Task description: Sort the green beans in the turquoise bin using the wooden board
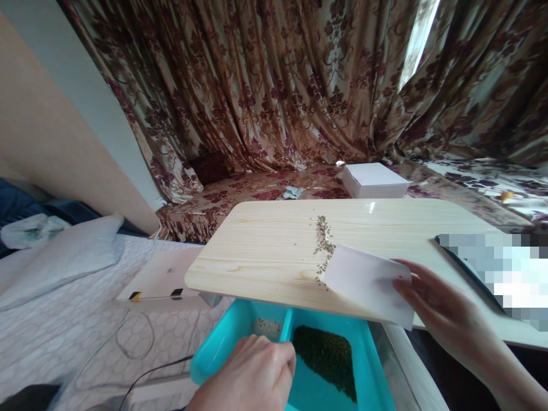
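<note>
My right hand (440, 308) pinches the right end of a stiff white card (368, 282), held slanted above a pale wooden tabletop (252, 245). Against the card's left edge lies a loose line of small greenish-brown grains (324, 237), with a few strays around it. My left hand (252, 374) is closed, knuckles up, over the divider of a turquoise tray (205, 362) below the table's front edge; whatever its fingers grip is hidden. A heap of dark green grains (325, 354) fills part of the right compartment, and a few specks lie on a pale patch in the left one.
A flat dark-edged device with a blurred screen (492, 274) rests on the table's right side. Behind the table sits a white box (374, 180) before patterned curtains (278, 85). On the left, a bed holds a pillow (72, 257), a flat white box (166, 274) and cables (135, 337).
</note>
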Motion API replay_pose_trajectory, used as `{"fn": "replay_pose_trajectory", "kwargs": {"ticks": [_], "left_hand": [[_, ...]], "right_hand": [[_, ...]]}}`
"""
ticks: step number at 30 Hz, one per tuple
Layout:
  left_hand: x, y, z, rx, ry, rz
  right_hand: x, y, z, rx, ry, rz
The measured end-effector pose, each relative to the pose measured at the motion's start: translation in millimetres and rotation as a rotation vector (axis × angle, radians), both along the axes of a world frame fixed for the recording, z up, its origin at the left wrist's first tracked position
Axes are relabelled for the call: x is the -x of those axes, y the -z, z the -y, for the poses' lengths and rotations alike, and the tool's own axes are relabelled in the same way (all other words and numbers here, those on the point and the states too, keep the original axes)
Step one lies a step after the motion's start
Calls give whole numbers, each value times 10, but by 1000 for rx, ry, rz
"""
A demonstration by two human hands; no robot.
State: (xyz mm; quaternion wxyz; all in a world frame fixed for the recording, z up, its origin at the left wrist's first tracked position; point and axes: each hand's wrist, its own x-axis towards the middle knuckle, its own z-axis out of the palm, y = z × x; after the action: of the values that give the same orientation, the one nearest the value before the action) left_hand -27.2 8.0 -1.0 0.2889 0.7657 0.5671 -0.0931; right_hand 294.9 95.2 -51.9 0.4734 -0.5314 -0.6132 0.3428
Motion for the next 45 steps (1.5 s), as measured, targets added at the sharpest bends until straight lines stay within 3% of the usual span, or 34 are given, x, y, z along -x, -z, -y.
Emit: {"fn": "replay_pose_trajectory", "kwargs": {"ticks": [15, 20, 24, 31, 39, 45], "left_hand": [[31, 44, -4, -37, -55, 45], [29, 20, 0, -31, -56, 43], [28, 7, -9, -32, -63, 41], [14, 17, -21, -21, -57, 19], [21, 7, -6, -23, -50, 25], [17, -7, 1, -32, -54, 27]], "right_hand": [[197, -102, 21, -40, 12, 38], [108, -176, 80, 1, 69, -5], [36, -136, 129, 4, 127, -18], [100, -8, 190, -3, 87, -86], [132, -44, 175, 47, 39, -33], [285, -109, 167, 5, 128, -122]]}}
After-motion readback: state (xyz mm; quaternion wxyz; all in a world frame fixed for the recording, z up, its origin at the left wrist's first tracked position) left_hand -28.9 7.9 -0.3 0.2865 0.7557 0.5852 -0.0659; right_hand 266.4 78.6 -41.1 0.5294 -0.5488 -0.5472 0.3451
